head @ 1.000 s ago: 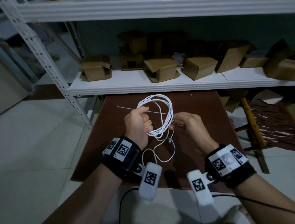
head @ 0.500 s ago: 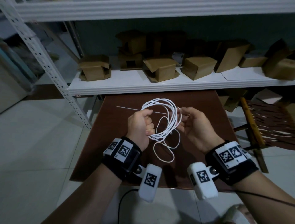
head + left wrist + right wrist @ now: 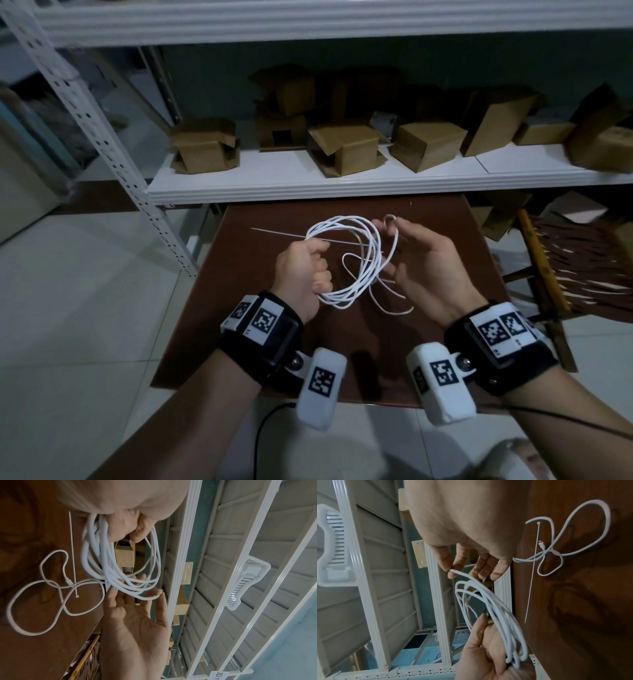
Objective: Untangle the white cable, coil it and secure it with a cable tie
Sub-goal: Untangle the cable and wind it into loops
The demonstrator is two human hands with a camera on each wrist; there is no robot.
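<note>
**Desk:** White cable, several loops of it, hangs in mid-air above a brown table — who holds what?

**Photographer:** The person's left hand is fisted round one side of the bundle, gathering all the turns. The right hand is opened out, palm toward the coil, with a single strand riding over thumb and forefinger; in the right wrist view its fingertips nip that strand lightly, more a guide than a clamp.

**Desk:** And the rest of the cable?

**Photographer:** A loose tail lies on the table below the hands in a couple of crossing curls, its connector resting there. The cable tie, a thin pale strip, lies flat on the table under that tail, unused.

**Desk:** So the coiling appears well advanced but unfinished?

**Photographer:** That is the reading. To do this turn well, the right hand should probably lay the strand beside the earlier loops at matching size and pass it into the left fist, which ought not to slacken. The crossed curls below look likely to snag, so lifting the tail slowly and letting it untwist seems wise. The tie should be left until the connector end is gathered in.
</note>
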